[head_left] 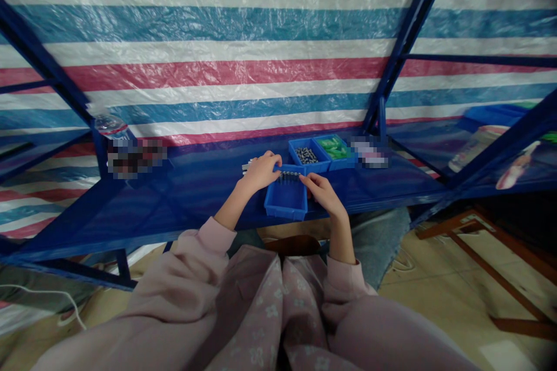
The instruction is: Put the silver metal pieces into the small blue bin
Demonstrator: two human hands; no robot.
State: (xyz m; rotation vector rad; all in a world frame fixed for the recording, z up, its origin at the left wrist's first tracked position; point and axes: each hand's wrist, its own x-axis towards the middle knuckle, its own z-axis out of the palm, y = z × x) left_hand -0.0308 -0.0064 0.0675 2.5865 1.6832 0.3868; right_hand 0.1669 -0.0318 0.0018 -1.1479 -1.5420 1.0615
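Observation:
A short row of small metal parts, perhaps screws in a strip (289, 176), spans the gap between my hands, above the back part of a blue plastic bin (285, 211). My left hand (262, 170) is closed on the row's left end, its fingers bent. At the right end, my right hand (321, 190) pinches the row between thumb and fingertips. Silvery metal pieces (247, 167) show just left of my left hand, partly covered by it. The exact kind of the small parts is too small to make out.
Behind the bin stand a blue bin of small metal screws (307, 155) and a bin of green packets (333, 148). A plastic bottle (112, 127) stands at the left of the blue table (183, 185). Blue metal posts (395, 58) frame both sides; a wooden stool (491, 266) is at right.

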